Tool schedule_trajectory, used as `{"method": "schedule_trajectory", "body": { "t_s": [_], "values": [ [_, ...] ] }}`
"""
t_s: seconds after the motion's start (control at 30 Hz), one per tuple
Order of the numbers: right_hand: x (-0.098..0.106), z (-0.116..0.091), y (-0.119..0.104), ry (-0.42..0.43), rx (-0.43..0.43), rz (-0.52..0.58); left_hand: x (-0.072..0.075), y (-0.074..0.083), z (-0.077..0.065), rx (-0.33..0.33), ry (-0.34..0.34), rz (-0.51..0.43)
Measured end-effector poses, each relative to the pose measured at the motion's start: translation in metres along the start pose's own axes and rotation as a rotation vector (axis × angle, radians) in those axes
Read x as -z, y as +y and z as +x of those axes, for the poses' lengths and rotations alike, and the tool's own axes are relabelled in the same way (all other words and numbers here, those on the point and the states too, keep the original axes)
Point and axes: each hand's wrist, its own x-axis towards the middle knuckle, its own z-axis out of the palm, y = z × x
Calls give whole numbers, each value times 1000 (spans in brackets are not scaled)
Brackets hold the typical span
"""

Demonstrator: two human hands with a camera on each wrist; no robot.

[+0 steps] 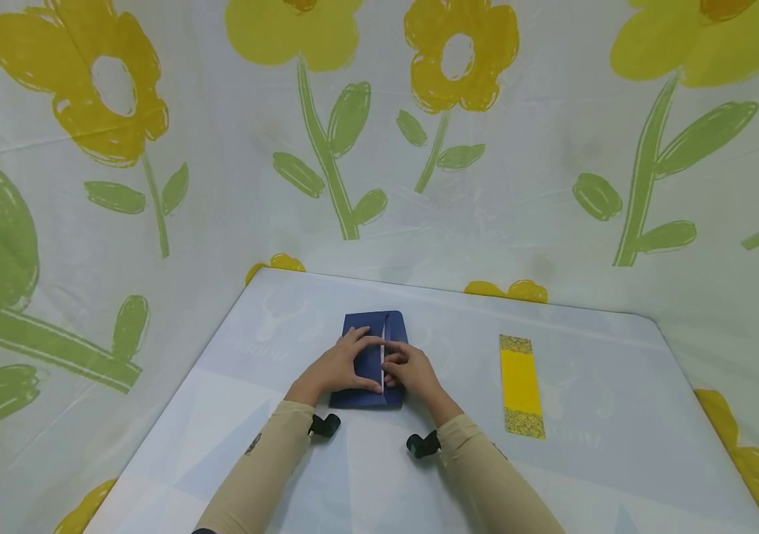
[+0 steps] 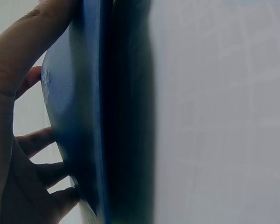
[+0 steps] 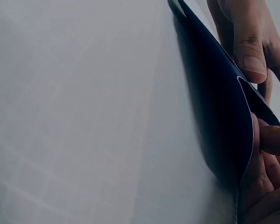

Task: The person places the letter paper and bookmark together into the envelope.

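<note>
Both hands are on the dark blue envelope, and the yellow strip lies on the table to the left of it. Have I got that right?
Not quite: the head view shows the yellow strip on the table to the right of the dark blue envelope. The left hand and right hand are indeed on it.

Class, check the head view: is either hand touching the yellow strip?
No, the yellow strip lies apart on the table, while the left hand and right hand are at the blue envelope.

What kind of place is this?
Probably a makeshift indoor recording booth: flower-print sheeting rises behind and beside a pale tabletop, and a small black device sits at each wrist.
</note>
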Motion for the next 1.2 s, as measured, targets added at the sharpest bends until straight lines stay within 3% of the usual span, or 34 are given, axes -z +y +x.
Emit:
{"method": "schedule_trajectory", "body": {
  "t_s": [0.67,1.2],
  "values": [
    [5,4,-1,-96,-30,17,1,2,-2,6,-4,3],
    [4,4,-2,-95,-29,8,-1,0,1,3,-7,9]
  ]
}}
